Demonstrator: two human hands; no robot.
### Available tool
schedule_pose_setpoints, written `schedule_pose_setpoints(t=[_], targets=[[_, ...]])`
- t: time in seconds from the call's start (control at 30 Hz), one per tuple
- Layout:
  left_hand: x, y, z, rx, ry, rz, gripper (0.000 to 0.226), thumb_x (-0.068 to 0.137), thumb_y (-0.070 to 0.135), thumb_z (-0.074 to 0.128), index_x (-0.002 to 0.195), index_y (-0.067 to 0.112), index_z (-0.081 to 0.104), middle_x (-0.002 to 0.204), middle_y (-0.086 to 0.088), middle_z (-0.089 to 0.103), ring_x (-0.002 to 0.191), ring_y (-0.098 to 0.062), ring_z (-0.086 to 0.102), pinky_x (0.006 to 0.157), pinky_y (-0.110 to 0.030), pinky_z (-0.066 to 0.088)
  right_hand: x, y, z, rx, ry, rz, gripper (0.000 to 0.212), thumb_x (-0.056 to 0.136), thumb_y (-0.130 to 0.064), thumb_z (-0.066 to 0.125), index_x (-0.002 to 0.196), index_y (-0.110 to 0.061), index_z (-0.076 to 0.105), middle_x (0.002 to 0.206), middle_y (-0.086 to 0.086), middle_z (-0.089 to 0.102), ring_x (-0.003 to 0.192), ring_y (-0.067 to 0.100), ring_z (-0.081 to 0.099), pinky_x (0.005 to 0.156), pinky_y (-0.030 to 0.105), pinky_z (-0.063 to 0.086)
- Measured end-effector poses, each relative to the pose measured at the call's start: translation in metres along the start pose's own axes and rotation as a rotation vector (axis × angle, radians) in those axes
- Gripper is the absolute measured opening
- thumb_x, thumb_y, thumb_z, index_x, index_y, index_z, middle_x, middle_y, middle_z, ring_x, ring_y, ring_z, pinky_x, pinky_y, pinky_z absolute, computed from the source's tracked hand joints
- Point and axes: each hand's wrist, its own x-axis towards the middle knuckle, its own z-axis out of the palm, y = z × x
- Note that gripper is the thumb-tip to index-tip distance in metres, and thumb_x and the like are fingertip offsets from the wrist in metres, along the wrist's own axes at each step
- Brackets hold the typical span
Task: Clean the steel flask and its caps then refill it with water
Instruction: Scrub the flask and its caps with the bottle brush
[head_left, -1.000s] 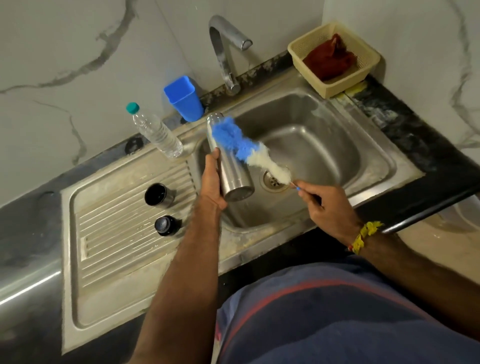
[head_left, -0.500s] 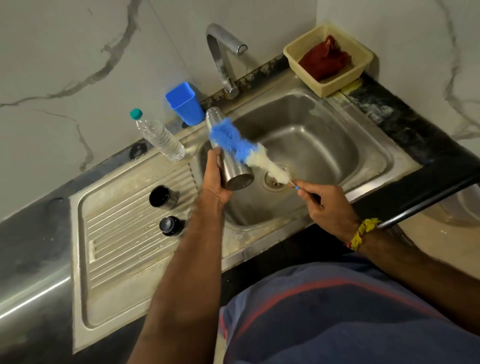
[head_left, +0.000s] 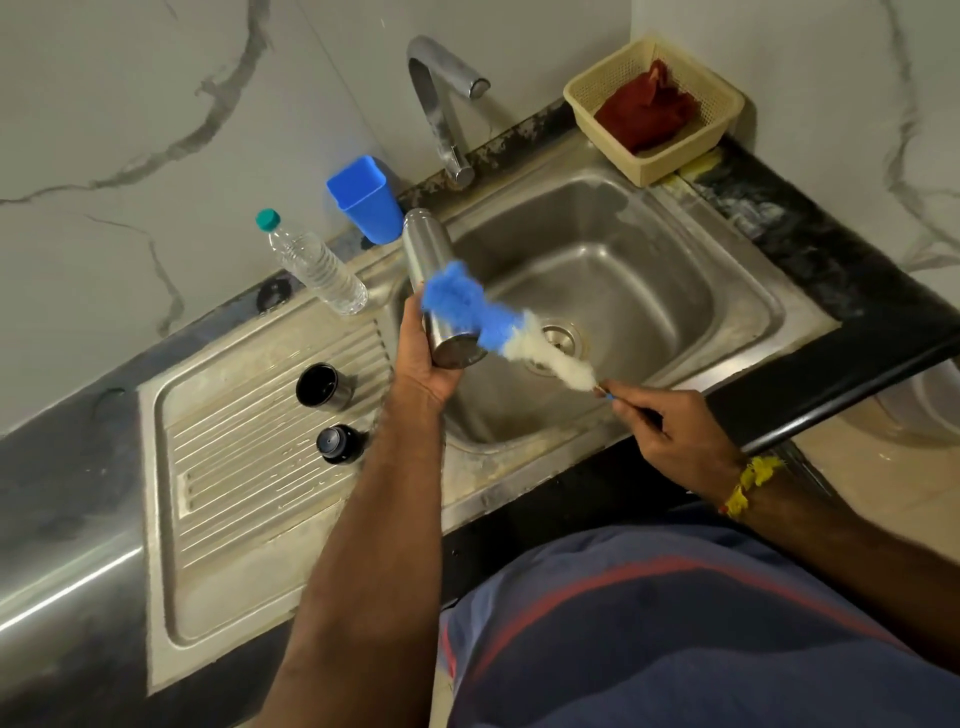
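My left hand (head_left: 423, 358) grips the steel flask (head_left: 428, 249) by its lower body over the left side of the sink basin (head_left: 649, 291), base toward me and neck pointing away. My right hand (head_left: 670, 431) pinches the thin handle of a bottle brush (head_left: 467, 306) with blue and white bristles. The blue bristles lie against the flask's outer side near its base. Two dark caps stand on the ribbed drainboard (head_left: 234, 467): the larger cup cap (head_left: 322, 387) and the smaller stopper cap (head_left: 338, 444).
A steel tap (head_left: 441, 104) rises behind the basin. A blue plastic cup (head_left: 366, 200) and a clear water bottle with a teal lid (head_left: 311, 265) stand at the back left. A cream basket (head_left: 711, 130) holding a red cloth (head_left: 644, 106) sits at the back right.
The brush has slid down the outside of the flask, from near its neck toward its base. Both hands keep their holds; the camera has shifted slightly.
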Motion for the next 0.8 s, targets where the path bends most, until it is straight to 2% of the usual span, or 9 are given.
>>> schedule_pose_setpoints(t=[0.07,0.17,0.2,0.3,0.43,0.53,0.63,0.73,0.8], targets=[[0.001,0.000,0.003,0.006,0.010,-0.012,0.040,0.099,0.040,0.058,0.123,0.009,0.064,0.107,-0.012,0.074,0.093,-0.026,0.073,0.086,-0.045,0.060,0.003,0.001,0.002,0.021,0.023,0.016,0.034,0.095,-0.006,0.062,0.129,-0.006,0.062,0.121,0.002,0.070,0.111,0.006,0.066,0.095,0.017,0.051],[0.002,0.004,0.007,0.021,0.050,-0.016,0.033,0.103,0.040,0.052,0.100,0.011,0.068,0.085,-0.005,0.073,0.075,-0.021,0.072,0.067,-0.037,0.062,0.004,0.002,0.001,-0.015,-0.008,-0.022,0.033,0.095,-0.007,0.062,0.128,-0.006,0.063,0.118,0.002,0.071,0.106,0.011,0.069,0.092,0.027,0.056],[0.002,0.006,0.006,0.022,0.059,-0.024,0.032,0.102,0.039,0.053,0.099,0.012,0.069,0.084,-0.005,0.074,0.074,-0.019,0.072,0.067,-0.036,0.062,0.003,0.004,-0.001,-0.026,-0.002,-0.027,0.034,0.095,-0.008,0.062,0.128,-0.006,0.064,0.116,0.003,0.072,0.104,0.014,0.070,0.091,0.030,0.058],[0.001,0.006,0.006,0.000,0.063,-0.040,0.046,0.099,0.043,0.057,0.129,0.009,0.063,0.110,-0.012,0.074,0.095,-0.026,0.073,0.084,-0.044,0.061,0.004,0.008,-0.005,0.001,0.032,0.019,0.034,0.095,-0.006,0.062,0.128,-0.005,0.062,0.120,0.003,0.070,0.110,0.008,0.067,0.096,0.027,0.055],[0.005,0.006,0.010,-0.039,0.061,-0.061,0.049,0.098,0.052,0.047,0.116,0.011,0.068,0.102,-0.010,0.072,0.096,-0.028,0.069,0.091,-0.045,0.056,0.010,0.005,0.000,0.021,-0.010,0.027,0.034,0.095,-0.004,0.061,0.129,-0.003,0.061,0.123,0.001,0.067,0.115,0.003,0.062,0.098,0.016,0.049],[0.004,0.003,0.007,-0.055,0.028,-0.056,0.060,0.093,0.052,0.061,0.135,0.010,0.060,0.121,-0.014,0.068,0.115,-0.030,0.063,0.109,-0.049,0.045,0.016,0.002,0.004,0.043,0.021,0.060,0.033,0.096,-0.005,0.060,0.129,-0.004,0.062,0.122,-0.002,0.067,0.116,0.004,0.062,0.098,0.012,0.046],[-0.001,-0.004,0.008,-0.064,-0.032,-0.025,0.053,0.093,0.047,0.064,0.131,0.010,0.062,0.116,-0.012,0.071,0.104,-0.028,0.069,0.101,-0.048,0.052,0.020,-0.001,0.005,0.033,0.005,0.065,0.033,0.096,-0.005,0.060,0.129,-0.003,0.061,0.120,-0.006,0.065,0.114,0.001,0.061,0.096,0.008,0.045],[-0.007,-0.008,0.010,-0.063,0.014,-0.004,0.057,0.091,0.045,0.068,0.135,0.010,0.059,0.115,-0.013,0.071,0.099,-0.026,0.070,0.088,-0.043,0.057,0.021,0.001,0.002,0.026,0.034,0.070,0.032,0.096,-0.005,0.061,0.128,-0.004,0.063,0.117,-0.009,0.065,0.114,0.003,0.063,0.096,0.008,0.045],[-0.009,-0.014,0.010,-0.085,0.018,-0.012,0.056,0.093,0.045,0.066,0.136,0.010,0.057,0.116,-0.013,0.070,0.100,-0.026,0.069,0.089,-0.042,0.055,0.026,-0.002,0.004,0.030,0.038,0.086,0.032,0.096,-0.006,0.060,0.128,-0.004,0.063,0.119,-0.007,0.065,0.115,0.003,0.062,0.097,0.010,0.045]])
